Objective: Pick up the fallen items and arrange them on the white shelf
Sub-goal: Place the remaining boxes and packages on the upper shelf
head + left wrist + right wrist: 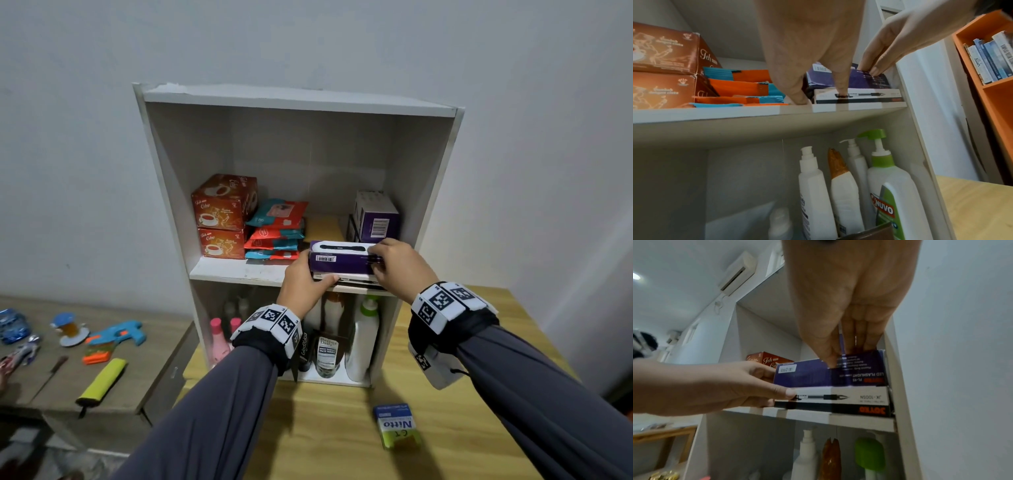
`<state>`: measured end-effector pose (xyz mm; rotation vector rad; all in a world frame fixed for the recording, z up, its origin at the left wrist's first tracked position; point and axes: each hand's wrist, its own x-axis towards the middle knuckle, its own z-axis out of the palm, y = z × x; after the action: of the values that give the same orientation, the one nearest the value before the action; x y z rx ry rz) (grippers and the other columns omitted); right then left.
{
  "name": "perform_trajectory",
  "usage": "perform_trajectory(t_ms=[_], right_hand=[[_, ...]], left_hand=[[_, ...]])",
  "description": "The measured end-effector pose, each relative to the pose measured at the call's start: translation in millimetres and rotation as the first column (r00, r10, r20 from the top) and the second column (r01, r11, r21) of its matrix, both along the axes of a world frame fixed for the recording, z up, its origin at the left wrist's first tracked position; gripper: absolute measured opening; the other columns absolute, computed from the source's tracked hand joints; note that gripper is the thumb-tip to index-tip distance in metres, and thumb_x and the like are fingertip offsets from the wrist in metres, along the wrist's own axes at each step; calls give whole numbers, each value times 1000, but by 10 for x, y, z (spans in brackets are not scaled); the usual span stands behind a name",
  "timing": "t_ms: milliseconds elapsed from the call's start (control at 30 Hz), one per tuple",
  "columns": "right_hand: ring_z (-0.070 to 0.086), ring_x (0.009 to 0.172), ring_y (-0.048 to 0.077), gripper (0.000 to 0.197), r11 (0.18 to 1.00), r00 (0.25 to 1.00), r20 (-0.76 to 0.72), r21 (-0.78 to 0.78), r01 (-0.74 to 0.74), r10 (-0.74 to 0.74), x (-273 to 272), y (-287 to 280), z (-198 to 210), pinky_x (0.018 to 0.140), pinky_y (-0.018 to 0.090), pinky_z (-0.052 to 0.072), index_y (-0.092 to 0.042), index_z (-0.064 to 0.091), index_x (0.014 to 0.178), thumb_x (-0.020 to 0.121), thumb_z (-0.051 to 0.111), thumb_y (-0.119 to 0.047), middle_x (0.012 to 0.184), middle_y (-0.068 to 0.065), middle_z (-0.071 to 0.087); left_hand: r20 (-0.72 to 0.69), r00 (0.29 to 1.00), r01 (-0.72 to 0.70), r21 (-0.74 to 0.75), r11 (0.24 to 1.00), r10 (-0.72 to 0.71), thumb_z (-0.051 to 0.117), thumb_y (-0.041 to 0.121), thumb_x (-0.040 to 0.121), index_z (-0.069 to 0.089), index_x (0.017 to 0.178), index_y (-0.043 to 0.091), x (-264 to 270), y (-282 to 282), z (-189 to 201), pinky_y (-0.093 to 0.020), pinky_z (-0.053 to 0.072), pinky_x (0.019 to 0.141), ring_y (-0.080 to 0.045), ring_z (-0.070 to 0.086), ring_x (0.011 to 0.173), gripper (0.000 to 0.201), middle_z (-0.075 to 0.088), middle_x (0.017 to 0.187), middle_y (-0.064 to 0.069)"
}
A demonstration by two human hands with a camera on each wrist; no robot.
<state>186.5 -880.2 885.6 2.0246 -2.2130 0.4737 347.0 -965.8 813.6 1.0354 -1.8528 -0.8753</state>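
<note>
head shelf: white shelf (219, 270) stands on wood table (329, 428), against wall
head purple box: flashlight box (342, 258) on middle shelf, right front, lying on pen box (352, 279)
head left hand: left hand (303, 284) grips left end of both boxes, thumb under front edge
head right hand: right hand (400, 263) holds right end of purple box, fingers curled over top
head other: tea boxes (222, 216) stacked two high at left, sachets (275, 229) beside them, purple carton (375, 216) at back right, bottles (363, 335) in lower bay, Nitto pack (397, 425) lying on table
left wrist: fingers (795, 91) reach down to shelf edge at left end of pen box (859, 96); one finger over its front face
right wrist: thumb and fingers (830, 356) pinch top right of flashlight box (830, 374); pen box (838, 399) beneath, tight to right shelf wall
</note>
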Motion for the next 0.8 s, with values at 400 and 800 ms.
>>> perform_trajectory(t_ms=[400,800], right_hand=[[52,113,20,33,999,983,184,-43,-1,9,-261,682,285,91,25,38,-13,56,121,89,56,-21,121,6,56],[57,106,25,33,812,764,304,353,465,-569,-1403,2351,-1162,86,29,41,-10,58,117,86,60,-19,114,9,62]], left_hand=[[-20,993,-114,-286,951,113,63,31,86,50,123,11,-234,534,538,-20,33,97,-13,42,117,44,43,127,-5],[291,881,380,32,925,-372,61,21,85,63,101,7,-1177,1373,-706,-31,46,83,-22,58,93,22,62,100,-8]])
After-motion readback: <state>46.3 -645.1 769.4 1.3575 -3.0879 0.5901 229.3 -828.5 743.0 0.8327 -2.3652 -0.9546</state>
